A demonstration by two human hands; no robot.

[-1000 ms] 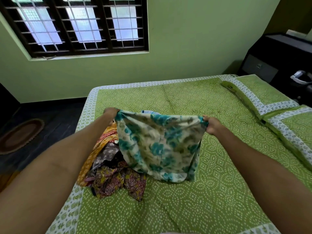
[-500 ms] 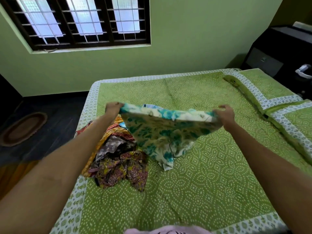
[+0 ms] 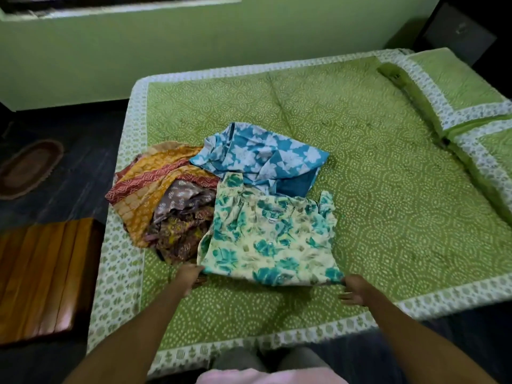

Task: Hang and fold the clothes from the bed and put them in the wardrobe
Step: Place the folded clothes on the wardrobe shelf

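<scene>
A cream top with teal flowers [image 3: 271,242] lies spread flat on the green bedspread [image 3: 388,189], neckline away from me. My left hand [image 3: 189,277] pinches its near left corner. My right hand [image 3: 353,289] holds the near right corner between thumb and fingers. Left of the top sits a heap of clothes [image 3: 166,200] in orange, red and brown prints. A blue garment with white flowers [image 3: 260,156] lies crumpled just behind the top.
Two green pillows [image 3: 465,106] lie along the bed's right side. A wooden piece of furniture [image 3: 41,275] stands left of the bed, with an oval rug [image 3: 27,167] on the dark floor beyond. A dark cabinet [image 3: 460,31] stands at the far right.
The floral top, held up in the air before, now lies flat on the bed. Both hands came down and toward me with its edge. The blue garment is now uncovered.
</scene>
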